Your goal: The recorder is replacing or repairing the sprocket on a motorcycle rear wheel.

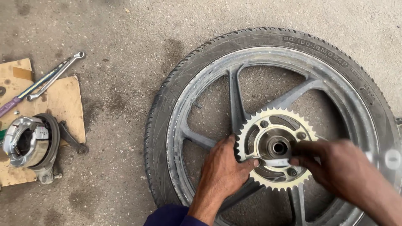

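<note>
A motorcycle wheel [209,83] with its tyre on lay flat on the concrete floor [125,42], and everything else is placed from it. At the wheel's hub sat a pale toothed sprocket [274,121], its teeth ringing the centre bore. The left hand [222,171] rested on the sprocket's near-left edge, thumb reaching inward across the ring toward the hub. The right hand [339,165] came in from the wheel's right side, its fingers over the sprocket's right half. Between the two hands, just below the hub bore, a small flat silvery strip [274,162] was held: the left grip pinched its left end with thumb against it, and the right grip pinched its right end with fingertips pressed together on it. The right hand was blurred, so finer detail of its fingers could not be told.

Well to the left of the wheel lay sheets of cardboard [63,100]. On them rested a brake drum plate [31,144] with its shoes and two long spanners [52,77] lying side by side.
</note>
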